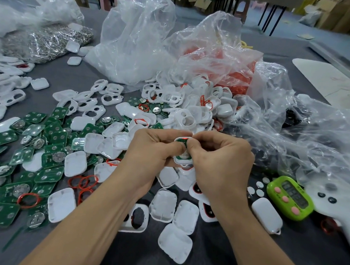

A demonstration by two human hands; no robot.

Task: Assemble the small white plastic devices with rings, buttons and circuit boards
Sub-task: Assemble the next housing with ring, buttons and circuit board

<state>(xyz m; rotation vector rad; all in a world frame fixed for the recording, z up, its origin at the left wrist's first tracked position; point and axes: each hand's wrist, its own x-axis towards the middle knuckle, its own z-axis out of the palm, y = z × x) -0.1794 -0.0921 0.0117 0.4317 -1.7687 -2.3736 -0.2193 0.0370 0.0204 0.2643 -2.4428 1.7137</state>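
Observation:
Both hands meet over the middle of the grey table [214, 256]. My left hand [153, 151] and my right hand [217, 157] together pinch one small white device shell with a green circuit board in it [182, 153]; a red light glows at its top edge. Loose green circuit boards [26, 161] cover the table's left side. White shell halves [167, 208] lie below and around the hands, and shells with two holes [111, 92] lie farther back. Red rings [82, 182] sit left of my left forearm.
Crumpled clear plastic bags [138, 39] stand at the back; one holds red rings [238, 75], one at the far left holds metal parts [47, 42]. A green timer [290, 197] and small white round buttons [257, 189] lie at the right beside another bag [311, 139].

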